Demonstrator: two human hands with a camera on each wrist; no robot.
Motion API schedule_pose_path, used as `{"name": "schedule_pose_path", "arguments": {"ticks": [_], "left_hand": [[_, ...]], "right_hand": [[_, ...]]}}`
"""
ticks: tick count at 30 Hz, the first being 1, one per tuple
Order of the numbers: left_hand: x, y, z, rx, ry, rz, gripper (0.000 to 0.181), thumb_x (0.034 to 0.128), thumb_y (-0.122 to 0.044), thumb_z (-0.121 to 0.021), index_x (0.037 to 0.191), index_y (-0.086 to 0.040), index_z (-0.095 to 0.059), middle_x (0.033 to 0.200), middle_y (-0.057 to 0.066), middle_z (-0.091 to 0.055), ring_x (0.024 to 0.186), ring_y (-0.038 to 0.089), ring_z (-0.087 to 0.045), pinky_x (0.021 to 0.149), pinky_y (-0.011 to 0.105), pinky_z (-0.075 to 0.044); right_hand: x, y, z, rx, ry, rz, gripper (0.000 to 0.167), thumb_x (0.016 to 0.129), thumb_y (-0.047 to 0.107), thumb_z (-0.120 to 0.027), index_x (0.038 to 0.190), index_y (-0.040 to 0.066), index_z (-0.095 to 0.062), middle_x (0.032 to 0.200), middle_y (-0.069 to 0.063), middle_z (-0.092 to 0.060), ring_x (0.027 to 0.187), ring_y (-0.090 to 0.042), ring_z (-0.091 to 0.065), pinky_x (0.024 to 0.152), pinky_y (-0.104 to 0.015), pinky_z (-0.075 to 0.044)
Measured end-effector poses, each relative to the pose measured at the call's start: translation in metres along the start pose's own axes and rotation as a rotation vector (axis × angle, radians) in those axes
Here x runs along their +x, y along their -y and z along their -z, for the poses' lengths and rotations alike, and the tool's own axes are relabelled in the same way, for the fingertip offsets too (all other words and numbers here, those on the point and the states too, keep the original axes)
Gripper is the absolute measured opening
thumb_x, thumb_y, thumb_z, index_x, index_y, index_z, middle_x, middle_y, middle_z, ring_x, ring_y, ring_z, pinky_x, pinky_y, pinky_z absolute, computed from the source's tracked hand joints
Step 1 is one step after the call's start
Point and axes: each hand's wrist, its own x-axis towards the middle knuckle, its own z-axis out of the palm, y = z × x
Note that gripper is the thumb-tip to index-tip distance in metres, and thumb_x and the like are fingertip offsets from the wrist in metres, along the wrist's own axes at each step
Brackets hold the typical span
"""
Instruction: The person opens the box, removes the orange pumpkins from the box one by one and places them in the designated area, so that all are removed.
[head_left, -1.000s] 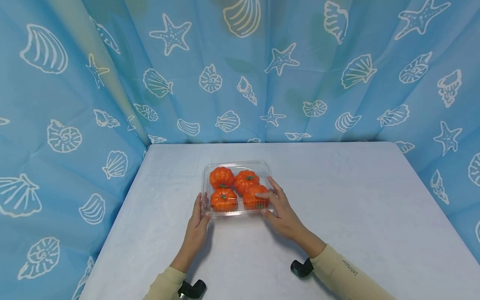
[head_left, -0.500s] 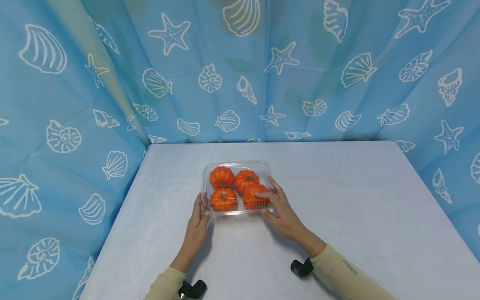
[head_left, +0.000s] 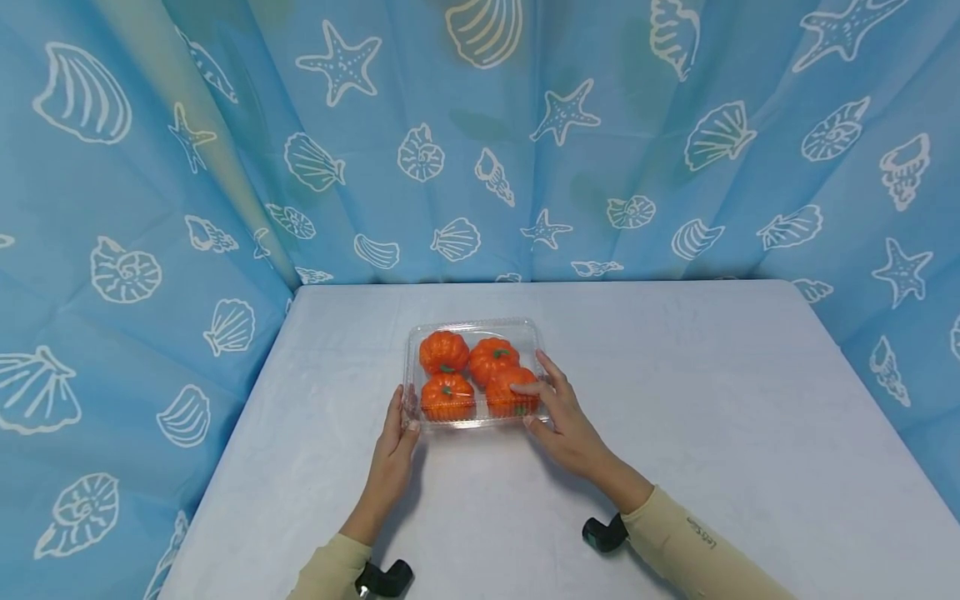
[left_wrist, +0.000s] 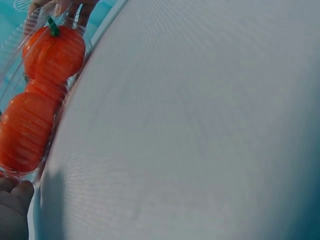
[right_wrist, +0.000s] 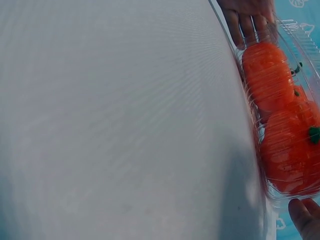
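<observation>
A clear plastic clamshell container (head_left: pixel 472 422) stands on the table, holding several small orange toy pumpkins (head_left: pixel 447 397) with green stems. My left hand (head_left: pixel 392 454) grips its left side, thumb at the front corner and fingers along the wall. At the front right corner, my right hand (head_left: pixel 567 429) holds the box, one finger reaching over a pumpkin and the thumb low at the front edge. The left wrist view has the left thumb (left_wrist: pixel 22 195) against the box's near end. In the right wrist view the right hand's fingertips (right_wrist: pixel 297 212) meet the other end.
A white cloth covers the table (head_left: pixel 720 392). Behind it and along both sides hangs a blue curtain (head_left: pixel 480 108) with white shells and starfish. Each wrist carries a small black camera mount (head_left: pixel 385 578).
Both hands keep their places on the container, and the pumpkins lie as before. Only the head view has shifted very slightly.
</observation>
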Motion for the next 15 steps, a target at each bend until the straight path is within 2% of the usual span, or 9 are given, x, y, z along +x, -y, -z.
{"name": "schedule_pose_path", "arguments": {"ticks": [15], "left_hand": [[0.0017, -0.0023, -0.0058, 0.004, -0.065, 0.033, 0.060, 0.1063, -0.007, -0.040, 0.162, -0.002, -0.018, 0.166, 0.021, -0.021, 0.153, 0.036, -0.020, 0.122, 0.054, -0.019]], "right_hand": [[-0.0004, 0.0013, 0.0004, 0.004, 0.003, -0.011, 0.038, 0.095, 0.017, -0.061, 0.133, 0.022, -0.058, 0.170, -0.006, -0.008, 0.150, -0.041, -0.023, 0.111, -0.072, -0.029]]}}
